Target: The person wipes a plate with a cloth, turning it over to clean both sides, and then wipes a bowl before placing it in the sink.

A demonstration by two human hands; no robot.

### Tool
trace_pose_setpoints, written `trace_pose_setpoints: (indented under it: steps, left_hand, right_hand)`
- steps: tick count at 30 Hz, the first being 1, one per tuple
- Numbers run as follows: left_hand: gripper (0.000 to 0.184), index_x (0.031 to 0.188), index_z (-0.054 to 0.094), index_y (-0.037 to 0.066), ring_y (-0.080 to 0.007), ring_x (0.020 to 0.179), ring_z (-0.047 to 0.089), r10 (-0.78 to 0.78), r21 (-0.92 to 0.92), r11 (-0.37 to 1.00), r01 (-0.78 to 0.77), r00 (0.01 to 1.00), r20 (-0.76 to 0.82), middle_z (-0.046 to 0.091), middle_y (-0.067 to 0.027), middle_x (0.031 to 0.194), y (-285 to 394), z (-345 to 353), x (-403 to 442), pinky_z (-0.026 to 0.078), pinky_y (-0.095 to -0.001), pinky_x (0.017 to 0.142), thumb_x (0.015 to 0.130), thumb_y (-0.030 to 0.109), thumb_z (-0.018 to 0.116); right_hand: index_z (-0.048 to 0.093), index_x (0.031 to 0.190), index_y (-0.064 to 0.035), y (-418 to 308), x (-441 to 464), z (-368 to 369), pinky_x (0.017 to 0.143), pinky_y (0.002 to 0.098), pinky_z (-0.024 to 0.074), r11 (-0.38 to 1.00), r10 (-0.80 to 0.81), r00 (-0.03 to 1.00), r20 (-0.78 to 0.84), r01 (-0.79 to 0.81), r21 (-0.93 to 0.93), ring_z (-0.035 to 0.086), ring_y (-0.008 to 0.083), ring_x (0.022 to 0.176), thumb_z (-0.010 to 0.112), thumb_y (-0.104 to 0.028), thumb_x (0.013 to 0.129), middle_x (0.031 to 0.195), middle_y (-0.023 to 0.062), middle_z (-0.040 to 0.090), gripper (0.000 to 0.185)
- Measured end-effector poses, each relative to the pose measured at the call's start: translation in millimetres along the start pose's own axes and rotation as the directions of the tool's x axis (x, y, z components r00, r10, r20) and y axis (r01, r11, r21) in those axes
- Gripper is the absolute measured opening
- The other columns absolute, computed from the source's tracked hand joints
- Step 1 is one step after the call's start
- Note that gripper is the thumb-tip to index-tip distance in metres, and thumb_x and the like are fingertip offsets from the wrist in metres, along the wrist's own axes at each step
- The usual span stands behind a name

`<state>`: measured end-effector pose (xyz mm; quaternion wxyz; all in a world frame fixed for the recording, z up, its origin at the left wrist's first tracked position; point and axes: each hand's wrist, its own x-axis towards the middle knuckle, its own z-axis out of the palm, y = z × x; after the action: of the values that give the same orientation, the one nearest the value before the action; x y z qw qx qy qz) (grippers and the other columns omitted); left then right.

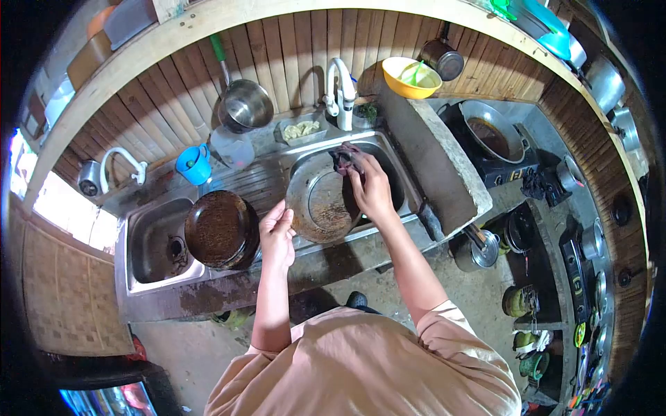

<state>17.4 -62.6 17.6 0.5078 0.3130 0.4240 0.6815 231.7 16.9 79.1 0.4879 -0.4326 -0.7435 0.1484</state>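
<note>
My left hand [277, 236] is closed on the near-left rim of a round, shallow metal piece [320, 197] with brown stains. Whether that piece is a lid or a pan, I cannot tell. It is tilted over the right sink basin [397, 170]. At its far rim, my right hand [372, 188] pinches a crumpled dark scrubbing cloth [344, 158]. Left of my left hand, a blackened, rusty-brown round pan [220, 229] lies upside down on the drainboard. Behind the basin stands a white faucet [342, 93].
A blue mug [193, 165], a clear plastic lid [232, 148] and a steel saucepan [245, 105] are at the back. A concrete divider [437, 159] stands on the right, with a yellow bowl [411, 78] on top. Beyond it, a wok [491, 132] sits on a stove. The left basin [149, 256] holds dark debris.
</note>
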Motion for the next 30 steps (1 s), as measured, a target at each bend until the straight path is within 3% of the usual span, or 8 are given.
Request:
trace_pose_setpoints:
  steps: [3,7,11,15,20,23,27,30]
  left_hand:
    - [0.037,0.137,0.063,-0.003,-0.0046,0.081,0.063,-0.001,0.027,1.0,0.001,1.0,-0.009,0.074,-0.006,0.117,-8,6,4,0.043,-0.019,0.061,0.101,0.006,0.064]
    - [0.04,0.137,0.063,-0.003,-0.0035,0.078,0.059,-0.001,-0.015,1.0,0.0,0.999,-0.041,0.074,-0.0044,0.115,-13,14,4,0.042,-0.0194,0.06,0.099,0.008,0.069]
    - [0.041,0.138,0.063,-0.003,-0.0028,0.078,0.059,0.033,-0.072,0.997,-0.039,0.996,-0.082,0.073,-0.0034,0.113,-4,23,5,0.042,-0.0192,0.059,0.099,0.009,0.071]
    - [0.042,0.14,0.061,-0.002,-0.0051,0.077,0.061,0.051,-0.284,0.955,-0.089,0.989,-0.141,0.074,-0.004,0.113,6,24,12,0.043,-0.0196,0.058,0.099,0.005,0.068]
    - [0.044,0.144,0.058,0.006,-0.0023,0.067,0.053,-0.02,-0.424,0.898,-0.114,0.954,-0.298,0.07,0.0028,0.095,7,14,22,0.045,-0.0228,0.066,0.101,0.007,0.067]
    - [0.044,0.144,0.058,0.005,-0.0035,0.067,0.053,-0.064,-0.434,0.893,-0.124,0.917,-0.393,0.07,0.0029,0.097,17,28,22,0.045,-0.0227,0.066,0.101,0.007,0.067]
    - [0.042,0.143,0.059,0.004,-0.0046,0.071,0.054,-0.02,-0.342,0.936,-0.087,0.954,-0.3,0.07,0.0025,0.101,22,25,20,0.046,-0.0239,0.07,0.102,0.007,0.066]
    - [0.04,0.142,0.06,0.004,-0.0075,0.085,0.063,-0.011,-0.295,0.954,-0.056,0.975,-0.221,0.072,-0.001,0.111,24,21,20,0.05,-0.0253,0.078,0.102,0.007,0.065]
  right_hand:
    - [0.064,0.133,-0.0053,-4,-6,2,0.112,0.0512,0.0434,0.977,-0.188,0.981,-0.038,0.182,-0.114,0.054,0.0438,0.131,0.069,0.002,0.082,0.135,0.0218,0.061,0.052]
    - [0.063,0.131,-0.0039,-43,-7,6,0.117,0.0544,0.0391,0.889,-0.435,0.887,0.153,0.45,-0.081,0.05,0.0409,0.135,0.071,-0.003,0.08,0.134,0.0164,0.06,0.052]
    - [0.063,0.136,-0.0072,-25,2,-1,0.117,0.0515,0.0405,0.947,-0.311,0.95,0.035,0.313,-0.077,0.052,0.0439,0.134,0.073,-0.001,0.081,0.138,0.0192,0.059,0.056]
    - [0.06,0.141,-0.005,11,-9,-4,0.111,0.0487,0.0431,0.993,-0.114,0.992,-0.045,0.115,0.023,0.054,0.0439,0.132,0.067,0.003,0.088,0.141,0.0217,0.058,0.054]
    - [0.061,0.142,-0.0123,13,-55,9,0.118,0.0542,0.0409,0.935,-0.346,0.926,0.151,0.354,-0.028,0.042,0.045,0.146,0.075,0.006,0.071,0.151,0.0168,0.052,0.074]
    - [0.058,0.143,-0.0112,22,-58,9,0.121,0.0542,0.0389,0.864,-0.469,0.838,0.278,0.501,-0.05,0.042,0.0435,0.145,0.075,0.002,0.074,0.15,0.0144,0.051,0.073]
    - [0.061,0.14,-0.0085,31,-29,5,0.118,0.0519,0.0404,0.945,-0.327,0.945,0.002,0.327,-0.024,0.049,0.0444,0.14,0.071,0.007,0.077,0.148,0.0198,0.055,0.066]
    - [0.062,0.141,-0.007,30,-4,-12,0.115,0.0468,0.0419,0.992,-0.112,0.992,-0.051,0.115,0.054,0.052,0.0437,0.138,0.066,0.001,0.089,0.145,0.0239,0.058,0.053]
